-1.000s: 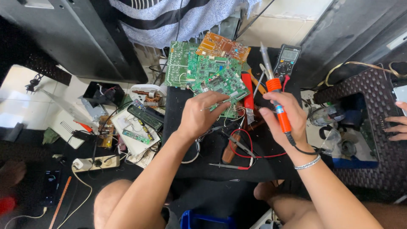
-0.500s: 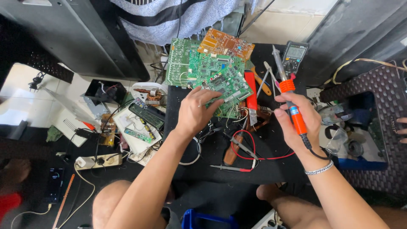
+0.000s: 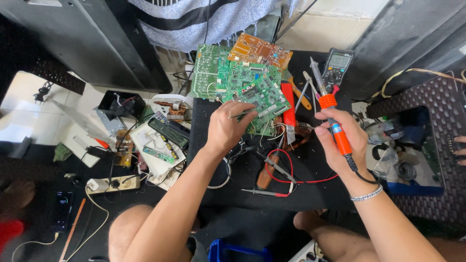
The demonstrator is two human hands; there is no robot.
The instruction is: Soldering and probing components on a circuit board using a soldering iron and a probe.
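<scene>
A black tabletop (image 3: 310, 187) is seen at the centre of the frame. The upper left is filled by a large dark grey panel (image 3: 73, 43) set at a slant, and a similar dark panel (image 3: 412, 39) is found at the upper right. A strip of pale tiled floor (image 3: 330, 29) is visible between them at the top. White tiles (image 3: 24, 104) are lit brightly at the left edge, while the lower left lies in shadow. A dark woven basket (image 3: 437, 97) is placed at the right edge.
</scene>
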